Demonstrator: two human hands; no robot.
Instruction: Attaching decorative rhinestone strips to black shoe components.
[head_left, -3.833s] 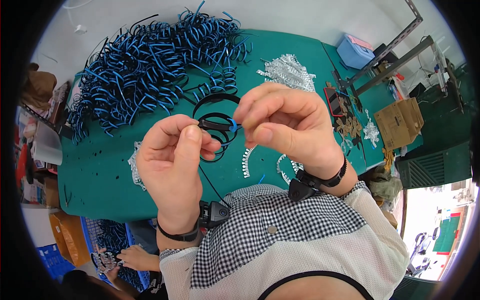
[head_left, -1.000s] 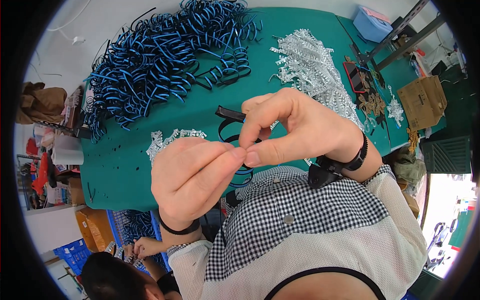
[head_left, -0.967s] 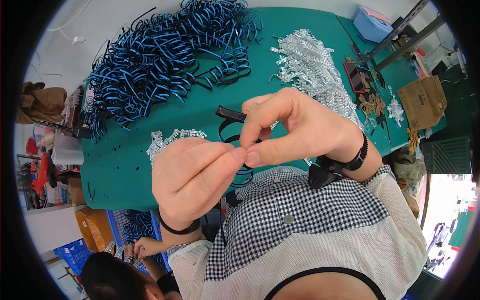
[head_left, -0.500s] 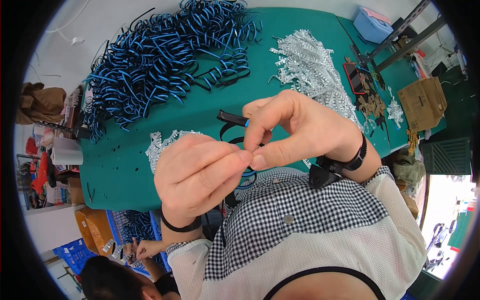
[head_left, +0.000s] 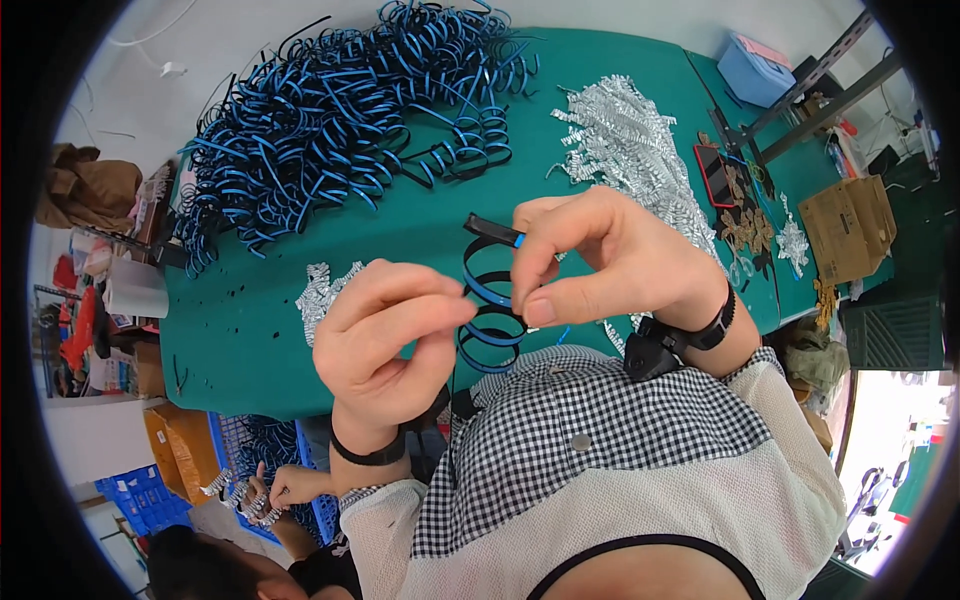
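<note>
Head view: hands apart, small gap between fingertips. Right hand (head_left: pixel 625 265) has thumb and index finger pinched on a black-and-blue coiled strip (head_left: pixel 484 290); the coil hangs in loops between the hands, above the near edge of the green table (head_left: pixel 250 365). Its flat black end, with a bright blue bit beside the right index finger, sticks out toward upper left. Left hand (head_left: pixel 385 345) is curled, fingertips just beside the coil; can't tell if it's touching or gripping anything, fingers block the view.

On table: big tangled pile of black-and-blue coiled strips (head_left: pixel 330 130) at far left, heap of crimped silver strips (head_left: pixel 625 130) behind the right hand, smaller silver bunch (head_left: pixel 318 293) left of the left hand. Right side: red-edged phone (head_left: pixel 714 177), cardboard box (head_left: pixel 850 230).

Lower left: co-worker's hand (head_left: pixel 300 485) near silver strip pieces (head_left: pixel 240 495).
</note>
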